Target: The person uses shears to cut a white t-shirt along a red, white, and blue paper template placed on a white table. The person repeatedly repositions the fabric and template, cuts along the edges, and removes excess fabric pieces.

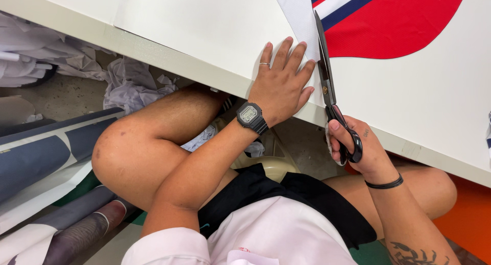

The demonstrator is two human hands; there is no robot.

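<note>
On table | one scissors | two hands: left hand, right hand

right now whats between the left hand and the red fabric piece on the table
In the head view, the black scissors lie between the left hand and the red fabric piece, blades along the white paper.

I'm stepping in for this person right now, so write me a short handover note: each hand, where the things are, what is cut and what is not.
Left hand: flat, fingers spread, pressing the white sheet on the white table.
Right hand: grip through the handles of the black metal scissors, blades pointing away from the body.
Red fabric piece with navy and white stripes: lies on the table right of the blades.
Done: the blades lie along the sheet's right edge near the fabric; how far the cut runs cannot be told.
Left: any cutting beyond the blade tips.
</note>
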